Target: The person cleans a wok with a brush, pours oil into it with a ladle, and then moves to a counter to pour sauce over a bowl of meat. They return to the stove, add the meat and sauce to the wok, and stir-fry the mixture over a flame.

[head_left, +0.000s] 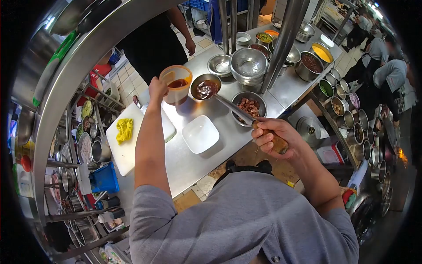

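My right hand [274, 138] is wrapped round the wooden handle of a long metal ladle [233, 107]. Its round bowl holds dark red-brown sauce and hangs over the steel counter. My left hand [158, 89] grips the edge of a translucent plastic tub [178, 93] with reddish sauce inside, just left of the ladle's bowl. Below the two stands a square white bowl [200, 134]. A steel bowl of chopped meat [249, 108] sits beneath the ladle's shaft. Left of my forearm, a yellow cloth [125, 130] lies on a white cutting board [118, 152].
Stacked steel bowls [249, 66] stand by a metal post [288, 42]. Farther right are a pot of dark sauce [310, 66] and a container of yellow liquid [322, 53]. Across the counter stands a person in black [154, 48]. Other people [389, 72] work at far right.
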A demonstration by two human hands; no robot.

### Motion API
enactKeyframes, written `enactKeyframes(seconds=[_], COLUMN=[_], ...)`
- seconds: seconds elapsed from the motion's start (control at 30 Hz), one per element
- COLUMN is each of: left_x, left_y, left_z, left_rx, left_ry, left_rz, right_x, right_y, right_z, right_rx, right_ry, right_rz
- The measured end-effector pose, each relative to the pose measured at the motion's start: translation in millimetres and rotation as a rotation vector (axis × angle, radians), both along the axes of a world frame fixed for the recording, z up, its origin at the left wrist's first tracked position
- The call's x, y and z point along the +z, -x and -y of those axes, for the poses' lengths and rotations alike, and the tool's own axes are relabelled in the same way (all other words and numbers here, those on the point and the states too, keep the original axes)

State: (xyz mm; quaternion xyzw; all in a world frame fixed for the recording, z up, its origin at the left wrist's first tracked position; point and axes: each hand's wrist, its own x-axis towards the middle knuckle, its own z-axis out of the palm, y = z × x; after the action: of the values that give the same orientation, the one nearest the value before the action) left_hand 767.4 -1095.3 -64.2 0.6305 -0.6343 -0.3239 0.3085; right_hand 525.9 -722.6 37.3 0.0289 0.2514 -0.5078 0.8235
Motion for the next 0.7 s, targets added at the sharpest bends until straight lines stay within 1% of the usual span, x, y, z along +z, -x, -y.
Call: enactKeyframes(seconds=[0.03, 0.17, 0.27, 0.33, 0.4, 0.43, 0.47, 0.5, 0.53, 0.57, 0.6, 0.63, 0.7], left_x=[-4.2, -17.5, -10.4, -1.9, 0.0, 1.1, 1.6, 4.7, 7.1, 3.4, -1.2, -5.9, -7.7], left_y=[-4.0, -13.3, -3.9, 6.2, 14.9, 18.2, 22.8, 28.9, 33.9, 38.9, 45.0, 51.2, 61.1], left_z=[0.8, 5.7, -1.7, -7.8, -6.1, -6.1, -6.8, -9.4, -10.6, -7.8, -3.5, 0.2, 1.7], left_rx=[0.035, 0.065, 0.065, 0.021, 0.000, -0.022, -0.019, -0.034, -0.050, -0.050, -0.052, -0.058, -0.079], left_ry=[-0.017, -0.033, -0.006, 0.006, 0.012, 0.020, 0.019, -0.016, -0.051, -0.082, -0.082, -0.113, -0.181], left_rz=[-0.061, -0.078, -0.011, 0.103, 0.096, 0.091, 0.091, 0.031, -0.029, -0.108, -0.109, -0.144, -0.208], right_x=[4.2, 26.4, 42.6, 50.2, 52.8, 54.7, 56.9, 59.0, 61.3, 63.5, 64.4, 63.3, 59.0], right_y=[2.4, 9.5, 13.8, 16.6, 18.7, 18.4, 17.8, 16.7, 13.6, 9.0, 5.2, 2.6, -0.8], right_z=[-0.2, -1.1, -0.4, 2.0, 5.0, 6.6, 8.3, 9.5, 10.8, 11.9, 12.5, 12.4, 12.3], right_rx=[-0.008, -0.035, -0.057, -0.063, -0.092, -0.089, -0.100, -0.112, -0.111, -0.107, -0.105, -0.107, -0.038], right_ry=[0.008, 0.047, 0.066, 0.070, 0.120, 0.119, 0.116, 0.113, 0.113, 0.099, 0.084, 0.082, 0.140], right_rz=[-0.007, -0.061, -0.106, -0.130, -0.217, -0.217, -0.281, -0.345, -0.345, -0.495, -0.644, -0.645, -0.839])
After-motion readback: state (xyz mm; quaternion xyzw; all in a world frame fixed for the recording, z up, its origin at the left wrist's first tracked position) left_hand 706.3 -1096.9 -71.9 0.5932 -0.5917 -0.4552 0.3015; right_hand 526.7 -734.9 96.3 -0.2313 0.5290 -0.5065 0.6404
